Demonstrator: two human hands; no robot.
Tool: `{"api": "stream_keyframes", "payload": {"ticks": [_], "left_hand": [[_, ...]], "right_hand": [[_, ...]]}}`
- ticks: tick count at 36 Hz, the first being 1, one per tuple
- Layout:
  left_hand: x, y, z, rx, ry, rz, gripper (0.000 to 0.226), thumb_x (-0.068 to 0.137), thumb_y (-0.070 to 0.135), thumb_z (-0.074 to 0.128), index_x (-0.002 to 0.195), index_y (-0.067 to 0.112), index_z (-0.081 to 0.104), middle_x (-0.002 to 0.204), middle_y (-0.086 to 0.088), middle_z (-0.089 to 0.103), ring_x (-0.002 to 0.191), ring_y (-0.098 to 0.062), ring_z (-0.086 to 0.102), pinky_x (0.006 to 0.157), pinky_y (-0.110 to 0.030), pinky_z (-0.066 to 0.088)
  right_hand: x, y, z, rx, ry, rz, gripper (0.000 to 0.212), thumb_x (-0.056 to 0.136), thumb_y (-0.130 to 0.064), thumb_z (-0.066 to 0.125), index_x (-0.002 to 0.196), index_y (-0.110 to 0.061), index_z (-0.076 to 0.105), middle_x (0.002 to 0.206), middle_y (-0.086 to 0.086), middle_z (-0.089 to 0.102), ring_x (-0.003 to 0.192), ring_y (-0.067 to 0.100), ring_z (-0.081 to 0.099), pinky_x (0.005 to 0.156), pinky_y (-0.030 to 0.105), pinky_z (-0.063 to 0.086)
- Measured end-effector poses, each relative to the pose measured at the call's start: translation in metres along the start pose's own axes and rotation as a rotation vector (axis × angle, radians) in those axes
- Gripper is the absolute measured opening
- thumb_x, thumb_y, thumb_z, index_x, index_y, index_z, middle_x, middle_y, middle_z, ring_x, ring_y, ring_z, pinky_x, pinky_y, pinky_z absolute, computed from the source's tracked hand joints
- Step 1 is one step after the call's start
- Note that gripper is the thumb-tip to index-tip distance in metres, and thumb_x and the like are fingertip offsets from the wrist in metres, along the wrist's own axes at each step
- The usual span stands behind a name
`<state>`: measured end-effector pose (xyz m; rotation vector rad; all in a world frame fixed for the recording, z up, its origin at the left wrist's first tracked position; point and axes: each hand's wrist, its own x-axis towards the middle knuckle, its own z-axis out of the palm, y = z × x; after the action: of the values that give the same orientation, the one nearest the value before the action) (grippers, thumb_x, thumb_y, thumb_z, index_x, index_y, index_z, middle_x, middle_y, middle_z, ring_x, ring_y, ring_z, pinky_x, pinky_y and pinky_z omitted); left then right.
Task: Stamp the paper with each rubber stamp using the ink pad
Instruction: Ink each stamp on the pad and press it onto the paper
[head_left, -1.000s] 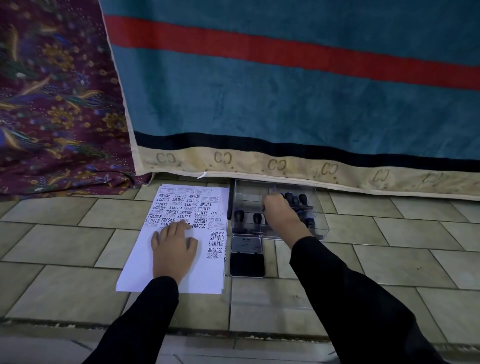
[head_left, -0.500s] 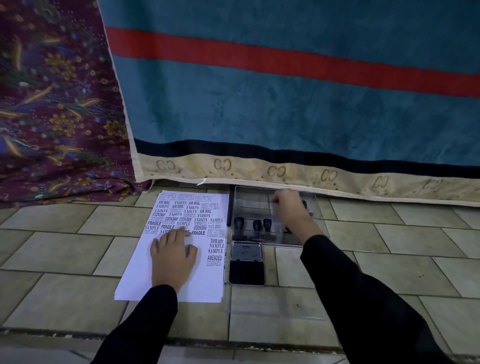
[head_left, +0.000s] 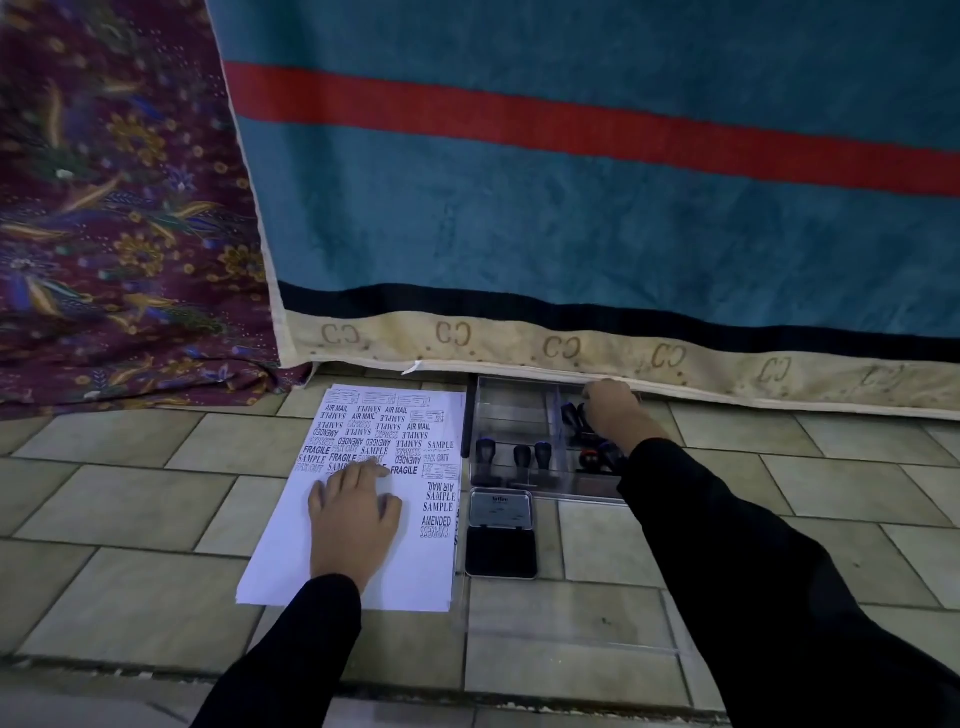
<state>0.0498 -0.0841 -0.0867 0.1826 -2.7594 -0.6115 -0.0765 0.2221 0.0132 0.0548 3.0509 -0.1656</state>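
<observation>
A white paper (head_left: 291, 561) lies on the tiled floor, its far half covered with stamped words. My left hand (head_left: 353, 514) rests flat on it, fingers spread. To its right sits an open ink pad (head_left: 501, 551) with its lid (head_left: 501, 509) folded back. Behind that is a clear plastic box (head_left: 511, 405). Three black rubber stamps (head_left: 522, 457) stand in its left compartment; more stamps (head_left: 597, 457) fill the right one. My right hand (head_left: 615, 413) is in the far right compartment, fingers curled over stamp handles; whether it grips one is hidden.
A teal blanket (head_left: 571, 208) with a red stripe hangs right behind the box, its hem touching the box's far edge. Purple patterned cloth (head_left: 104, 208) fills the far left. A clear lid (head_left: 566, 618) lies on the floor tiles in front of the ink pad.
A third stamp now stands in the box's left compartment. My right hand has moved from the near middle of the box to its far right corner. My left hand stayed put.
</observation>
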Motion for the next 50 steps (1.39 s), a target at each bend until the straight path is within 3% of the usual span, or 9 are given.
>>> {"api": "stream_keyframes", "payload": {"ticks": [9,15,19,23,27,31,37,41,50], "left_hand": [[-0.001,0.001,-0.003,-0.018,-0.029,-0.019,0.050,0.073,0.039,0.026,0.109,0.023,0.055,0.120,0.003,0.059,0.115,-0.021,0.048,0.109,-0.048,0.022],[0.002,0.000,-0.013,-0.256,-0.011,-0.098,0.029,0.082,0.018,0.058,0.110,0.029,0.059,0.124,0.015,0.058,0.121,-0.014,0.046,0.112,-0.036,0.013],[0.002,0.004,-0.022,-0.453,-0.008,-0.188,0.032,0.086,0.012,0.059,0.112,0.031,0.060,0.111,0.017,0.058,0.103,-0.006,0.046,0.113,-0.033,0.010],[0.006,0.006,-0.032,-0.611,-0.057,-0.284,0.024,0.092,0.015,0.056,0.105,0.035,0.059,0.106,0.005,0.063,0.094,-0.010,0.048,0.115,-0.044,0.020],[0.002,0.001,-0.023,-0.377,0.004,-0.064,0.018,0.091,0.024,0.058,0.108,0.028,0.061,0.122,0.007,0.061,0.115,-0.016,0.050,0.111,-0.047,0.022],[-0.007,0.010,-0.014,-0.274,0.001,0.215,0.037,0.087,0.053,0.042,0.113,0.031,0.056,0.129,0.014,0.054,0.134,-0.012,0.035,0.116,-0.046,0.012],[-0.017,0.034,-0.014,-0.292,-0.245,0.530,0.069,0.073,0.076,0.052,0.128,0.035,0.049,0.137,0.025,0.039,0.134,0.005,0.023,0.115,-0.032,0.014],[-0.020,0.036,-0.008,-0.252,-0.309,0.569,0.090,0.061,0.085,0.056,0.132,0.031,0.048,0.141,0.024,0.038,0.133,0.005,0.023,0.115,-0.031,0.017],[-0.021,0.032,0.000,-0.295,-0.333,0.522,0.083,0.061,0.080,0.060,0.129,0.033,0.051,0.137,0.024,0.043,0.132,0.004,0.028,0.113,-0.030,0.022]], "right_hand": [[-0.007,-0.003,0.010,0.183,0.147,0.094,0.023,0.089,-0.014,0.051,0.108,0.000,0.049,0.108,0.023,0.061,0.100,0.037,0.058,0.071,0.036,0.046],[-0.006,0.005,0.003,0.383,0.278,0.051,0.019,0.084,-0.003,0.059,0.102,-0.003,0.058,0.105,0.022,0.064,0.094,0.034,0.060,0.076,0.034,0.049],[-0.012,0.008,0.002,0.525,0.358,0.055,0.027,0.085,-0.006,0.062,0.111,-0.006,0.062,0.114,0.018,0.063,0.098,0.031,0.062,0.083,0.028,0.047],[-0.043,0.002,-0.009,0.672,0.477,0.034,0.021,0.083,-0.011,0.067,0.104,-0.009,0.066,0.102,0.012,0.069,0.077,0.018,0.064,0.068,0.015,0.041],[-0.083,-0.017,-0.008,0.769,0.450,-0.066,0.022,0.080,-0.013,0.071,0.101,-0.011,0.066,0.090,0.008,0.071,0.070,0.010,0.062,0.060,-0.002,0.042],[-0.125,-0.041,0.015,0.682,0.318,-0.272,0.030,0.081,-0.015,0.071,0.110,-0.013,0.065,0.103,0.003,0.067,0.083,0.013,0.068,0.080,0.022,0.057],[-0.157,-0.053,0.047,0.646,0.298,-0.452,0.025,0.078,-0.013,0.073,0.103,-0.011,0.068,0.099,0.006,0.068,0.081,0.014,0.067,0.078,0.026,0.056],[-0.168,-0.054,0.053,0.667,0.298,-0.491,0.021,0.078,-0.013,0.072,0.099,-0.011,0.068,0.094,0.005,0.066,0.077,0.007,0.063,0.075,0.017,0.054],[-0.173,-0.059,0.062,0.587,0.306,-0.518,0.018,0.080,-0.015,0.069,0.097,-0.010,0.065,0.091,0.004,0.065,0.083,0.014,0.062,0.075,0.026,0.052]]}}
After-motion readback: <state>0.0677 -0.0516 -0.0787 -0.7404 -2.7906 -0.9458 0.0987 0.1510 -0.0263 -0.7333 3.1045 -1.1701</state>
